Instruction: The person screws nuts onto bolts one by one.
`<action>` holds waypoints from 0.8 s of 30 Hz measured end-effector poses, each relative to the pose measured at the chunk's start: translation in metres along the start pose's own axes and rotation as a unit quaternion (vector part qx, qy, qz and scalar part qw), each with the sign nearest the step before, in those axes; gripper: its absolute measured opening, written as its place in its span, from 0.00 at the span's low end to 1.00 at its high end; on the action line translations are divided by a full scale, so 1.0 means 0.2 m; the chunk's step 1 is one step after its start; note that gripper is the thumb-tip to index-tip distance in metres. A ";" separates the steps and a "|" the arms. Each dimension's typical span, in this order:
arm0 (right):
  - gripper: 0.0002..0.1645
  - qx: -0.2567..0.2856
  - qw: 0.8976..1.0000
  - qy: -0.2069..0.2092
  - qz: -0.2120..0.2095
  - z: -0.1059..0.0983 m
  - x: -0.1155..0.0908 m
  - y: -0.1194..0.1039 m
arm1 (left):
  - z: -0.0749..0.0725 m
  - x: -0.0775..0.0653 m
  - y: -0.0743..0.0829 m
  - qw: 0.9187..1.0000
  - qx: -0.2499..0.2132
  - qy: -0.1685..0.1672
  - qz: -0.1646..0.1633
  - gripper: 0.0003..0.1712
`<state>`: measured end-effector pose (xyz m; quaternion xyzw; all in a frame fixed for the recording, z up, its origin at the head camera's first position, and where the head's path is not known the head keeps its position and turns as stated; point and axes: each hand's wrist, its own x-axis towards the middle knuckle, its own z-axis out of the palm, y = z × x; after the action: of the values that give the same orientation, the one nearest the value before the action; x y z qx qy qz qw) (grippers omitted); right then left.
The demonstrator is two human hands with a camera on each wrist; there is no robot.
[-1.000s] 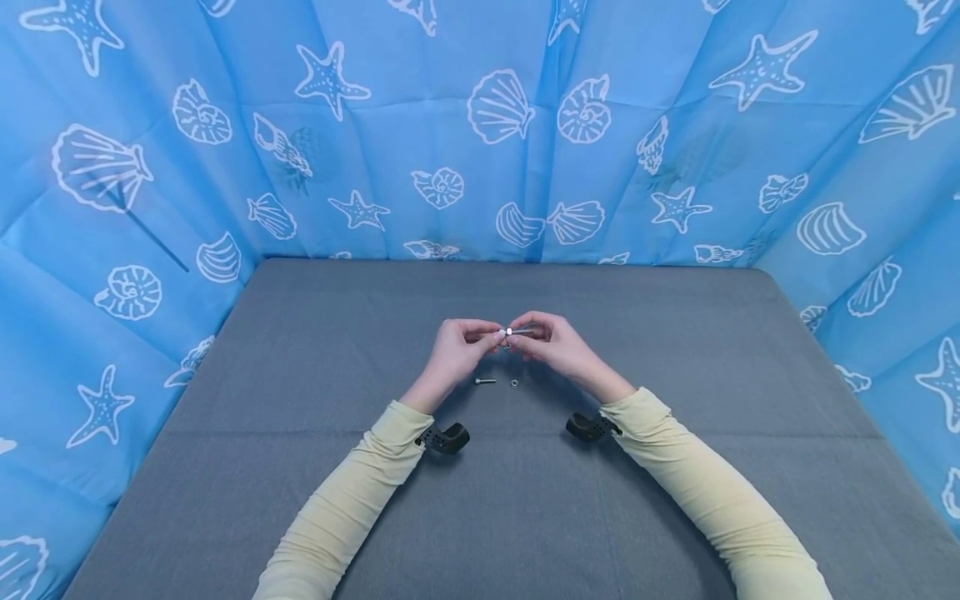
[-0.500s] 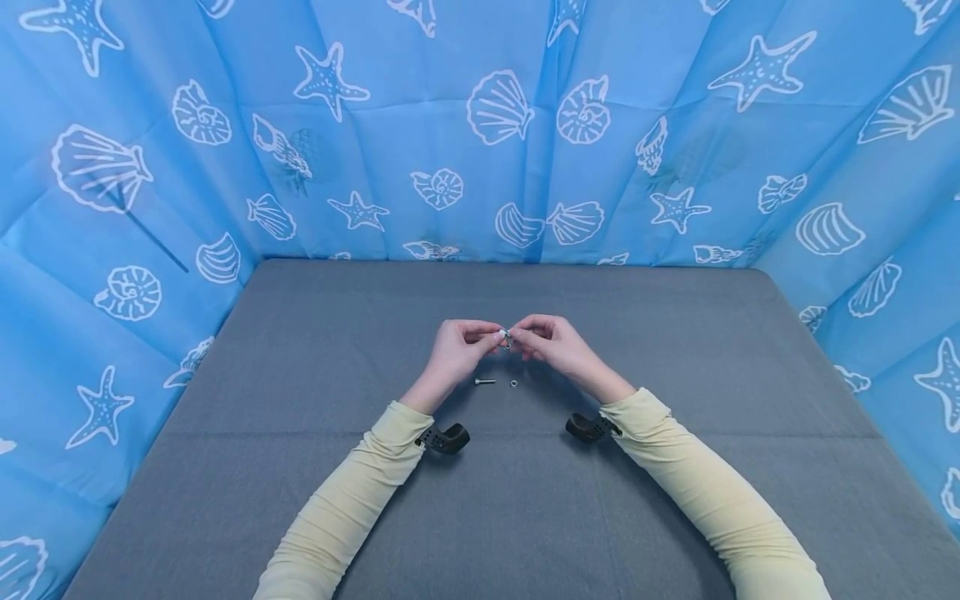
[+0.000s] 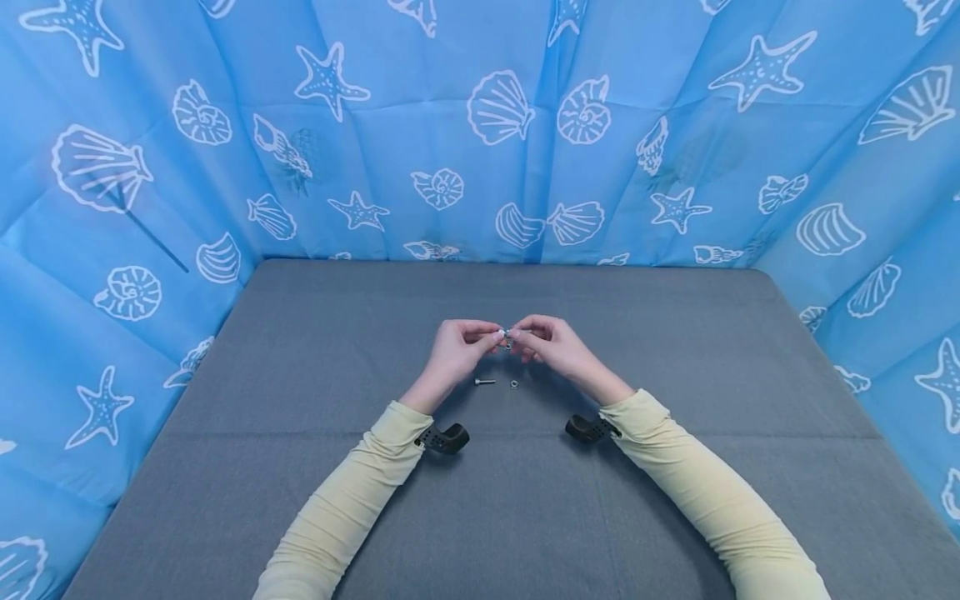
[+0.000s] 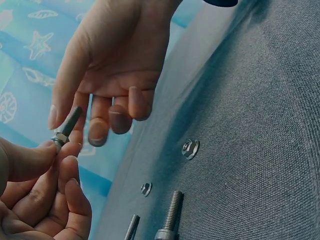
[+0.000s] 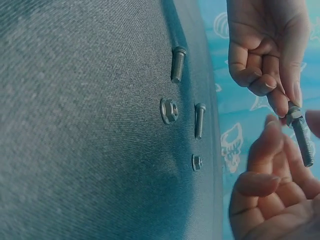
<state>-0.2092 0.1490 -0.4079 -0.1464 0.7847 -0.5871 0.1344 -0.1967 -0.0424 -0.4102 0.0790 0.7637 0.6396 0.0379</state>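
Observation:
Above the table, my left hand [image 3: 455, 350] pinches the head end of a metal bolt [image 5: 303, 145] between thumb and index finger. A hex nut [image 5: 294, 117] sits on that bolt close to the head, and bare thread sticks out beyond it. My right hand [image 3: 561, 343] is around the bolt from the other side. Its thumb and index finger stand on either side of the nut with a gap visible in the right wrist view; the other fingers are loosely bent. Below lie a larger flange nut [image 4: 190, 149] and a larger socket-head bolt [image 4: 171, 215].
A smaller bolt [image 5: 200, 121] and a smaller flange nut [image 5: 197, 162] lie farther back on the grey cloth-covered table [image 3: 337, 367]. Blue curtains [image 3: 450, 125] with shell prints surround its back and sides. Black wrist-camera mounts [image 3: 447, 438] hang by both cuffs.
My right fingers have shifted slightly around the bolt and nut, and the bright glint on the metal is gone. My left hand keeps its pinch in place. The pieces on the table stay put.

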 end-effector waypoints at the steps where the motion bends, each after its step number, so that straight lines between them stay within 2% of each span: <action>1: 0.15 0.008 1.000 0.000 -0.003 0.00 0.00 0.00 | 0.00 0.00 0.00 1.000 0.000 0.000 0.001 0.10; 5: 0.16 0.030 0.999 -0.006 -0.017 0.00 0.00 0.01 | 0.00 0.00 0.00 1.000 0.004 -0.002 0.005 0.10; 12: 0.16 0.003 1.000 0.008 0.002 0.00 -0.01 0.00 | 0.00 0.00 0.00 1.000 0.014 -0.003 0.008 0.10; 17: 0.15 0.029 0.999 -0.001 -0.019 0.00 0.00 0.00 | 0.01 0.00 0.00 1.000 0.017 -0.008 0.010 0.10; 24: 0.16 -0.002 1.000 0.016 -0.011 0.00 -0.01 0.00 | 0.01 -0.01 0.00 1.000 0.027 -0.006 0.010 0.10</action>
<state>-0.2079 0.1491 -0.4073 -0.1461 0.7861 -0.5895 0.1151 -0.1954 -0.0412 -0.4101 0.0911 0.7799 0.6183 0.0339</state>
